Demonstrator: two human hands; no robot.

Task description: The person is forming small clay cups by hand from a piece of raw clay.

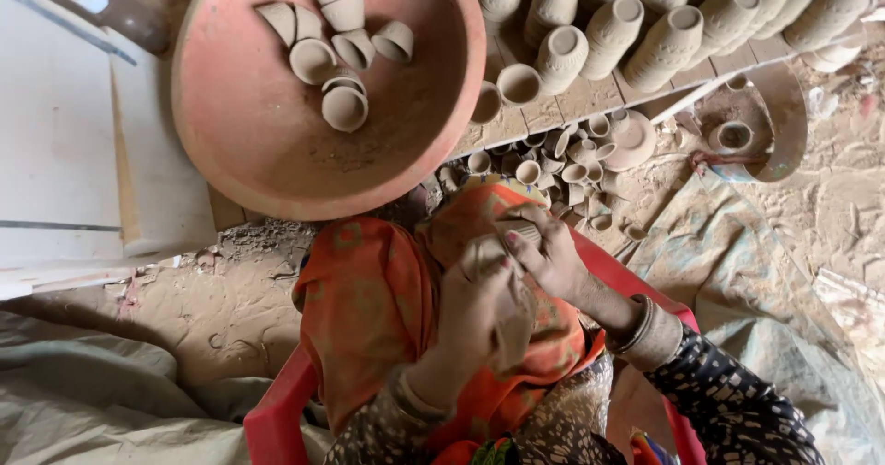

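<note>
Clay-grey and unfired, a small round cup [487, 255] sits between both hands above an orange cloth [369, 308] on the person's lap. The left hand [479, 313] curls around the cup from below, fingers closed on its wall. The right hand [548, 258] pinches the rim from above with its fingertips. Beyond the hands, a wide terracotta-red bowl [277, 152] holds several similar small cups [336, 55], and rows of taller ribbed clay pots [645, 23] stand on a wooden plank.
</note>
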